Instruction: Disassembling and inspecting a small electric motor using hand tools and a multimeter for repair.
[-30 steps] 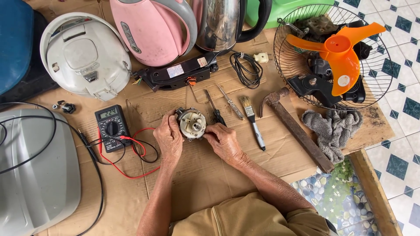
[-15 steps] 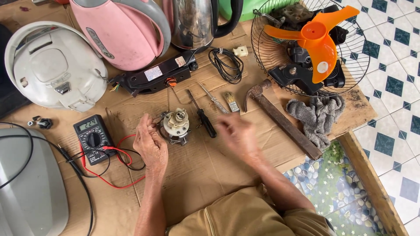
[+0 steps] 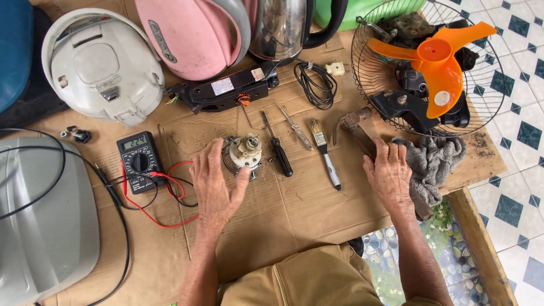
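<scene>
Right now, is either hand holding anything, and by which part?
The left hand steadies the small fan motor by its side, thumb against the casing. The right hand rests on the hammer handle; a closed grip cannot be told.

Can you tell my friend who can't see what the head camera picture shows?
A person's left hand rests against a small motor on cardboard, while the right hand lies on a hammer. A multimeter, screwdrivers, a brush and a fan lie around.

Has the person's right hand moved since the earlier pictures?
Yes. The right hand left the small round fan motor and went rightward past the paintbrush, now resting on the hammer handle beside the grey rag.
</scene>
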